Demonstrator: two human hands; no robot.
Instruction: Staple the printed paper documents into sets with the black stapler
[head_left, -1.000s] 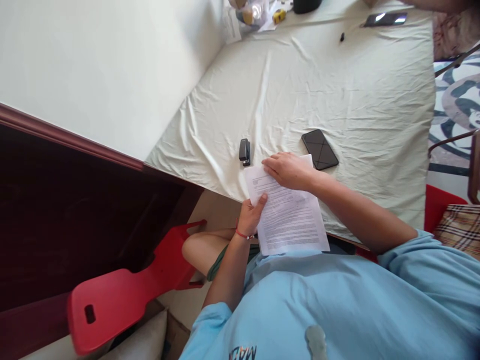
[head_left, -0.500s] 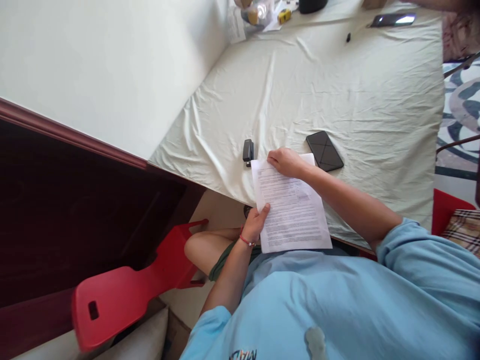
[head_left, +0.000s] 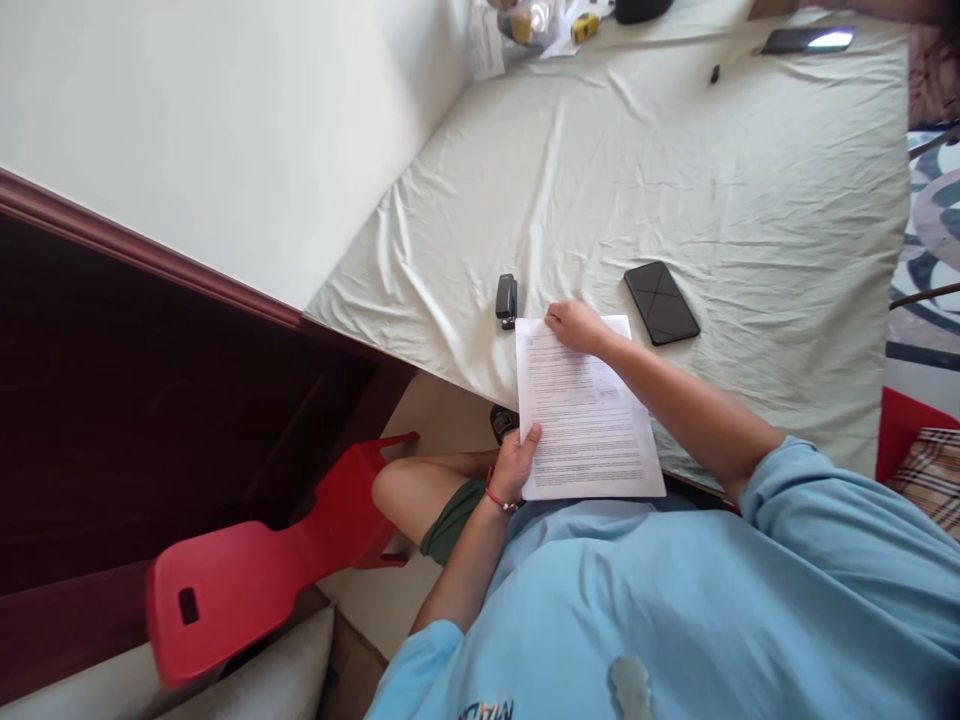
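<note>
Printed sheets of paper [head_left: 585,440] lie half over the table's near edge, close to my body. My left hand [head_left: 517,462] grips their left edge low down, thumb on top and fingers underneath. Across the top edge, my right hand [head_left: 576,326] is closed on the paper, its fingertips curled near the upper left; how the fingers sit is partly hidden. A black stapler [head_left: 506,298] rests on the cloth just beyond the top left corner. To the right of the paper lies a dark phone [head_left: 662,302].
A pale wrinkled cloth covers the table [head_left: 675,170]. At the far side are a plastic bag [head_left: 529,25], a yellow tape measure [head_left: 584,27], another phone [head_left: 808,40] and another person's arm [head_left: 892,10]. A red chair [head_left: 225,590] stands left; a wall borders the table.
The view has shifted slightly, so the table things appear further right. The paper looks straighter and my left hand sits slightly lower along its edge. Both hands still hold it.
</note>
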